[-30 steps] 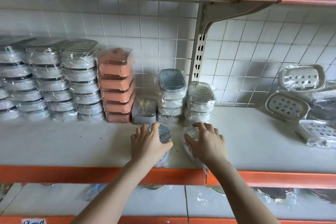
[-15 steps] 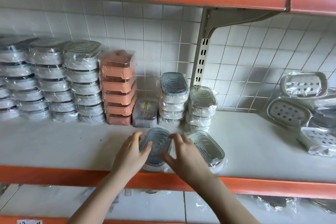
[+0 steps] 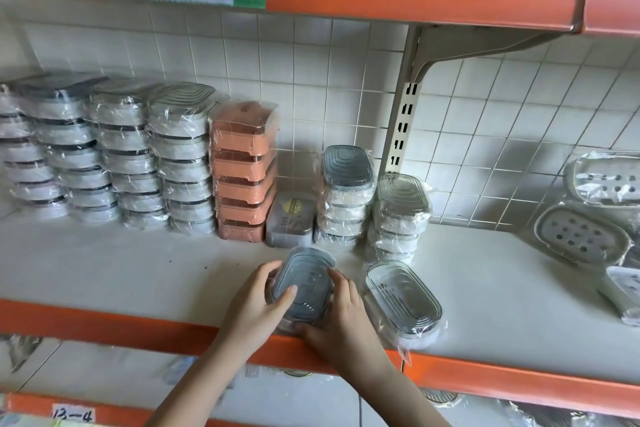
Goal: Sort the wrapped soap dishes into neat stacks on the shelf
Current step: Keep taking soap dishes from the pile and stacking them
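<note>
Both hands clamp one grey-lidded oval soap dish in clear wrap (image 3: 302, 286) at the front of the white shelf (image 3: 138, 274). Left hand (image 3: 254, 305): fingers curled round the dish's left rim, thumb lying on the lid. Right hand (image 3: 341, 317): fingers along the right rim, thumb under the near end. The dish sits close to the orange front lip (image 3: 104, 322).

Just right, apart: a second wrapped clear-lidded oval dish (image 3: 403, 300), also near the lip. Behind: two short stacks of wrapped grey dishes (image 3: 346, 194). Open shelf lies left of the hands.
</note>
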